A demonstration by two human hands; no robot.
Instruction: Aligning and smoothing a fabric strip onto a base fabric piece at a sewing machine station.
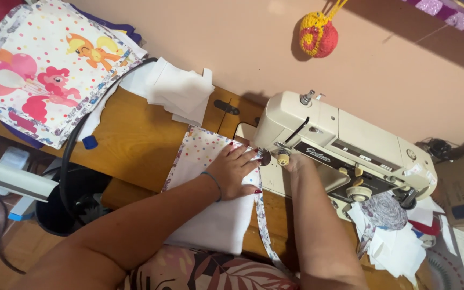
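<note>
My left hand (236, 171) lies flat, fingers spread, on a white fabric piece (210, 215) with a dotted, patterned border, pressing it on the wooden sewing table (135, 139) just left of the needle. My right hand (295, 160) reaches under the arm of the cream sewing machine (339, 145) by the needle; its fingers are mostly hidden. A patterned binding strip (264, 225) runs from the needle area down toward my lap.
A stack of cartoon-pony print fabric (44, 70) lies at the far left, with white cloth pieces (181, 88) behind. A roll of binding tape (385, 210) and paper scraps (398, 249) sit right of the machine. A crocheted ball (318, 35) hangs on the wall.
</note>
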